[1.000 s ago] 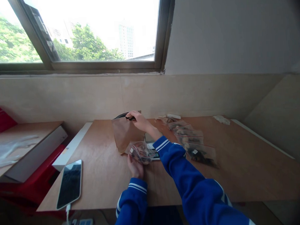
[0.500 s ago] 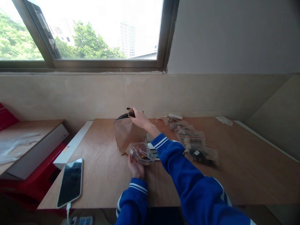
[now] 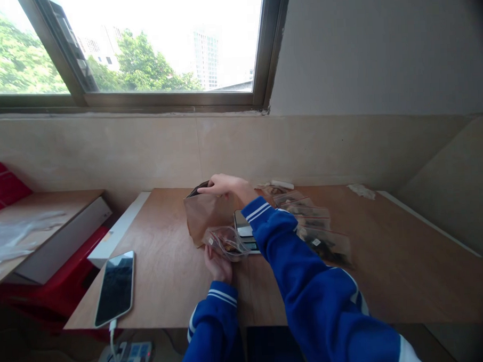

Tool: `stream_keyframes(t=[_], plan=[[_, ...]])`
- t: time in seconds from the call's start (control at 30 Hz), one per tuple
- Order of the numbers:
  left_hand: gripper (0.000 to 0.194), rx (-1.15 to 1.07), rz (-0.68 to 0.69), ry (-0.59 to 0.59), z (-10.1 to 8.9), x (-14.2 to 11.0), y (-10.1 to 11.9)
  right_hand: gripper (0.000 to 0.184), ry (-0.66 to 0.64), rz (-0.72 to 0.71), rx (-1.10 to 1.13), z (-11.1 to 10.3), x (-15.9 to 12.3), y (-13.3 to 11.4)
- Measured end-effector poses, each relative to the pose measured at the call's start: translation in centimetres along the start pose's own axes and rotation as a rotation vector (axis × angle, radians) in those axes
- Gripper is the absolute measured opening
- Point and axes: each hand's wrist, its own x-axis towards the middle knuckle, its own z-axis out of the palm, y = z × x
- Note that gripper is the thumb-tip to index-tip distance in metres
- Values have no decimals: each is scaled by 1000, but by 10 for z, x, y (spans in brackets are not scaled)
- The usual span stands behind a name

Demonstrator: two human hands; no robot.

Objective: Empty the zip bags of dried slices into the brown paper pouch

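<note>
My left hand (image 3: 219, 266) is closed on the lower left of a clear zip bag (image 3: 227, 242) with reddish-brown dried pieces inside and a small white label. Just behind that bag stands an upright brown paper bag (image 3: 209, 215), its dark mouth open at the top. My right hand (image 3: 224, 185) reaches over from the right, with its fingertips dipping into the paper bag's mouth. Those fingertips are partly hidden, so whatever they hold does not show. A small digital scale (image 3: 245, 231) sits beside the paper bag, partly covered by the zip bag and my right sleeve.
Several filled zip bags (image 3: 323, 245) lie in a row on the right of the wooden table (image 3: 170, 291). A phone (image 3: 115, 289) on a charging cable lies at the left edge. A crumpled white scrap (image 3: 361, 192) is at the back right. Below is a power strip (image 3: 131, 356).
My right hand, which held a dark brown piece above the paper bag, has lowered its fingers into the bag's mouth. The dark piece is out of sight. My left hand stays on the zip bag.
</note>
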Motion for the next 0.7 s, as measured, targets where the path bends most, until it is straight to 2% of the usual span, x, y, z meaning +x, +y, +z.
stream_keyframes(t=[0.07, 0.13, 0.23, 0.27, 0.3, 0.33, 0.4, 0.47, 0.5, 0.53, 0.6, 0.7], plan=[[37, 24, 9, -18, 1, -1, 1, 45, 148, -90, -3, 7, -1, 2], [38, 55, 22, -19, 2, -2, 1, 30, 367, -199, 53, 17, -7, 4], [37, 65, 23, 19, 5, -3, 2, 22, 731, -296, 248, 32, -32, 7], [36, 62, 14, 29, 6, -4, 2, 23, 789, -301, 325, 37, -43, 8], [36, 60, 4, 28, 7, -4, 2, 25, 777, -298, 396, 42, -56, 9], [36, 56, -3, 15, 7, -4, 3, 26, 688, -297, 453, 48, -68, 10], [35, 36, -4, -9, 9, -5, 3, 29, 343, -302, 502, 62, -89, 12], [34, 7, -4, -16, 10, -5, 4, 31, 8, -269, 444, 79, -100, 13], [33, -3, -5, -8, 11, -5, 4, 31, -100, -234, 383, 89, -102, 14], [33, -6, -9, 5, 11, -5, 5, 29, -155, -193, 310, 100, -101, 14], [33, -7, -13, 25, 10, -5, 5, 24, -96, -132, 163, 120, -95, 15], [34, -18, -11, 16, 10, -5, 5, 25, 119, -176, 20, 146, -82, 19]])
